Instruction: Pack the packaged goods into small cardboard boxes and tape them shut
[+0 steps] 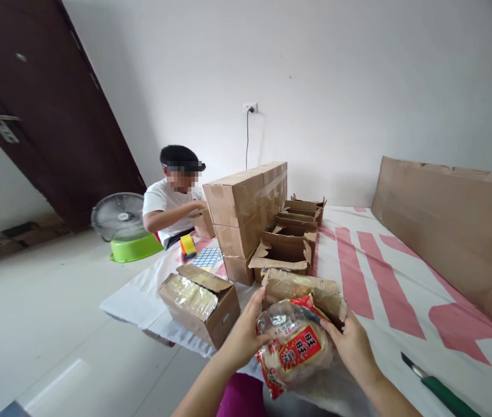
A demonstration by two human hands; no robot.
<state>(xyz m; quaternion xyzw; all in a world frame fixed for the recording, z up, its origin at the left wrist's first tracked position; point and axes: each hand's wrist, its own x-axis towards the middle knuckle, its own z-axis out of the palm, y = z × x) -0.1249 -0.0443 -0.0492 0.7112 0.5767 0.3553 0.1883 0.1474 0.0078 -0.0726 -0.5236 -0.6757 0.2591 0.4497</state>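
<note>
At the box (300, 283), left hand (250, 331) and right hand (352, 339) pinch the bag (290, 350), seemingly positioning it, with even pressure needed next.

The snack bag (293, 347) in front of you is shiny plastic, partly clear with red edges and a red label bearing dark characters, plump and wrinkled around pale contents. It lies slanted, label towards you, its lower end pointing down at you and its upper part overlapping the brown cardboard box (300, 284), which stands open, its flap rough-edged; you cannot see how far inside the bag sits.
</note>
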